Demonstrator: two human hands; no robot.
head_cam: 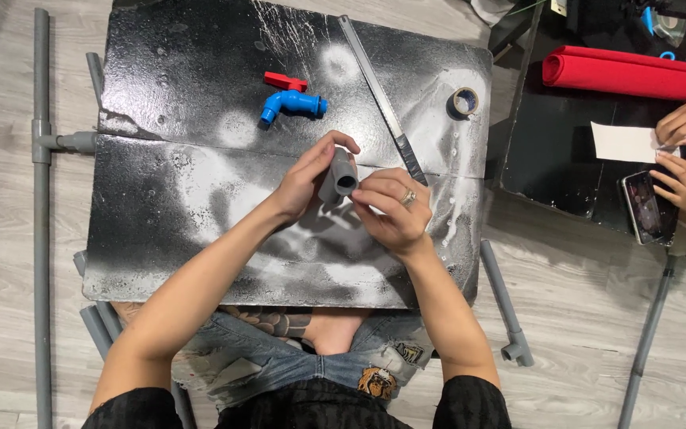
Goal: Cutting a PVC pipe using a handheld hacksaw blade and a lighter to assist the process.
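Hand (305, 179) grips grey fitting (340, 176) above black board (176, 214), wood floor (581, 270).

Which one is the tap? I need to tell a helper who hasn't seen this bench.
On the black paint-spattered board, look at the far half, beyond both hands. The tap lies there: a bent blue plastic body with a red lever, the only brightly coloured piece on the board.

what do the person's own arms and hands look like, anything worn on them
Both forearms are bare, with short black sleeves ending at the upper arms. The right hand wears a ring with a pale stone on one finger. The left hand shows no ring, glove or watch. No wristbands or markings are visible on either arm.
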